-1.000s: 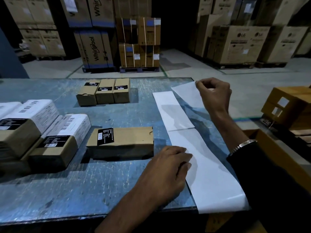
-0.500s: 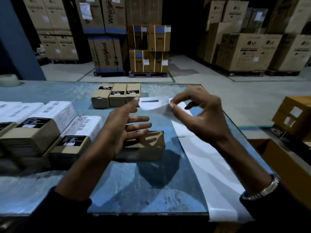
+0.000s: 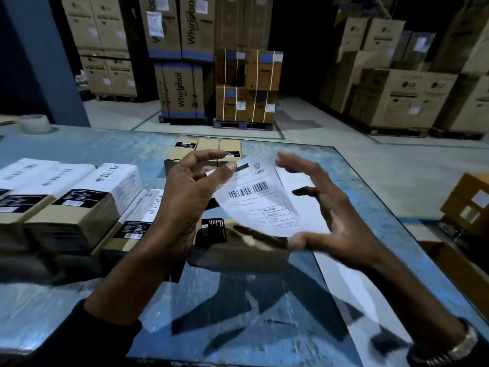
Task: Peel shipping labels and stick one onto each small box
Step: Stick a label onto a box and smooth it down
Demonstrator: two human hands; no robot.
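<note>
My left hand (image 3: 190,200) pinches the top left corner of a peeled white shipping label (image 3: 259,200) with a barcode, held in the air over the table. My right hand (image 3: 333,221) is spread beside the label, its thumb touching the lower right corner. Under the label a small brown box (image 3: 238,254) with a black sticker lies on the blue table (image 3: 105,147). Three more small brown boxes (image 3: 182,154) stand in a row behind my left hand. The white backing strip (image 3: 341,287) lies along the table's right side.
Several boxes with white labels (image 3: 79,207) are stacked at the left of the table. A tape roll (image 3: 35,123) sits at the far left edge. Brown cartons (image 3: 468,205) stand off the table's right side. Large appliance cartons fill the floor behind.
The label has come off the backing and now faces me, raised between both hands. My left hand went from open beside it to pinching its top corner; my right hand let go and spread.
</note>
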